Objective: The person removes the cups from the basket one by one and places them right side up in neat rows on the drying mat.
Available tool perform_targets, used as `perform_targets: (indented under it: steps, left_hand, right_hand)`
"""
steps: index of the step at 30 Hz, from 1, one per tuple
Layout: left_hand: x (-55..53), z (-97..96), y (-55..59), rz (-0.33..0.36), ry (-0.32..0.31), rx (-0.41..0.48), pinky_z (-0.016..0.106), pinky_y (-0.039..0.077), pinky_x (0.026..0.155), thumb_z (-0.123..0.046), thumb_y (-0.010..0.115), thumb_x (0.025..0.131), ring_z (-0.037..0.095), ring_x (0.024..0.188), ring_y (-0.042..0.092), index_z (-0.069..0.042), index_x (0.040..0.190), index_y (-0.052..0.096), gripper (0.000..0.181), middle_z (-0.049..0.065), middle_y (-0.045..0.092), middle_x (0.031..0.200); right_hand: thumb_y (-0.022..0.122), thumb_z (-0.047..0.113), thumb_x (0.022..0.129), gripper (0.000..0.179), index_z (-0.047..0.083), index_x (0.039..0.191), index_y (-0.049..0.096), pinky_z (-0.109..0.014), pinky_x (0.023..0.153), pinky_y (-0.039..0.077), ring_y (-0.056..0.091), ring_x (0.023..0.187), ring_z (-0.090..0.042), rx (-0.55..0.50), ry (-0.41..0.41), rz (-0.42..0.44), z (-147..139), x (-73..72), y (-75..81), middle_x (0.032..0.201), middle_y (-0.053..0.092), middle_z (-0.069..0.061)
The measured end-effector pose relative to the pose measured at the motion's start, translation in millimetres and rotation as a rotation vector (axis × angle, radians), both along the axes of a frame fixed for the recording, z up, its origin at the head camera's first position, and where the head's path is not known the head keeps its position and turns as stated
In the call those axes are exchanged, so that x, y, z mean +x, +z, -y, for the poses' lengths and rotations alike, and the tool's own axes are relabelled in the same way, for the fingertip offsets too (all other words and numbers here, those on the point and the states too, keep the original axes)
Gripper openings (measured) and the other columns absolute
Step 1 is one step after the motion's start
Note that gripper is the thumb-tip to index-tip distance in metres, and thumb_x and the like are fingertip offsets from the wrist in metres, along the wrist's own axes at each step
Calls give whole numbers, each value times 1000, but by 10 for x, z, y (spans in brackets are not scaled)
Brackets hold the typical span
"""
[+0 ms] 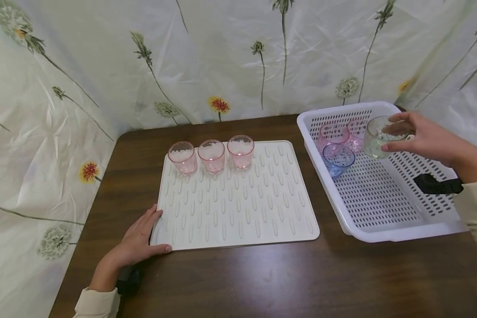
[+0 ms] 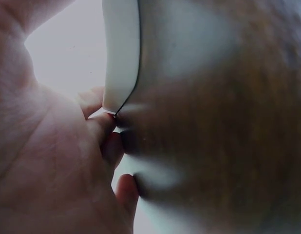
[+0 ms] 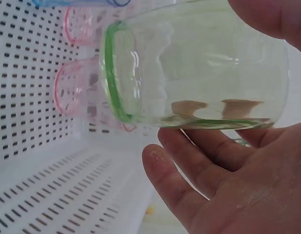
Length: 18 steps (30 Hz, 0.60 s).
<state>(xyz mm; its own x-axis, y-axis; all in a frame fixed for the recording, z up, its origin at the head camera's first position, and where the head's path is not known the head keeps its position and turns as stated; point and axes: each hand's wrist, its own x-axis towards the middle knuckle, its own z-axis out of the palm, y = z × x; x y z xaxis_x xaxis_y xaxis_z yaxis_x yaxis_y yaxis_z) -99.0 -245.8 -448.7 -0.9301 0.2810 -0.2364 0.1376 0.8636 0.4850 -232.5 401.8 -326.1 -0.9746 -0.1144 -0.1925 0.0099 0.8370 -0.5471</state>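
Over the white plastic basket [image 1: 405, 233], my right hand [image 1: 431, 139] grips a pale green glass [image 3: 204, 73] between thumb and fingers. In the right wrist view, this glass is tilted on its side, its thick green base toward the basket floor. Inside the basket stand a blue glass [image 1: 338, 162] and two pink glasses, one [image 1: 329, 132] at the back left, the other [image 1: 355, 142] beside the green glass. My left hand [image 1: 137, 242] rests at the left edge of a white ridged mat [image 1: 238, 212], thumb and fingers spread around its front corner. Three pink glasses [image 1: 212, 160] stand in a row along the mat's back edge.
The mat lies on a dark wooden table [image 1: 246, 278], left of the basket. A white curtain [image 1: 238, 66] with a flower print hangs behind the table and down its left side. The basket's raised rim stands between the mat and the glasses inside.
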Motion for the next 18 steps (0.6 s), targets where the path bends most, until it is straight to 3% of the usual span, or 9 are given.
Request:
perform_targets:
  steps: [13,15,18]
  left_hand:
    - [12,-17,5,2,1,-3,71,21,113,-48,79,79,50,149,18,-1,154,25,103,27,13,164]
    - [8,-15,0,1,0,-4,70,21,113,-48,79,79,50,149,18,-1,154,25,104,27,13,164]
    - [4,-7,-8,1,1,-6,70,21,113,-49,78,79,50,149,18,-1,154,25,104,27,13,164]
  right_hand:
    - [61,40,96,91,17,160,0,-72,104,31,32,135,-50,-161,-79,-83,156,20,56,153,28,-30]
    - [60,40,97,88,19,160,2,-69,105,32,33,136,-48,-174,-84,-90,190,29,77,154,28,-28]
    - [61,39,97,85,23,159,7,-49,108,39,34,138,-41,-194,-92,-109,249,44,119,155,30,-22]
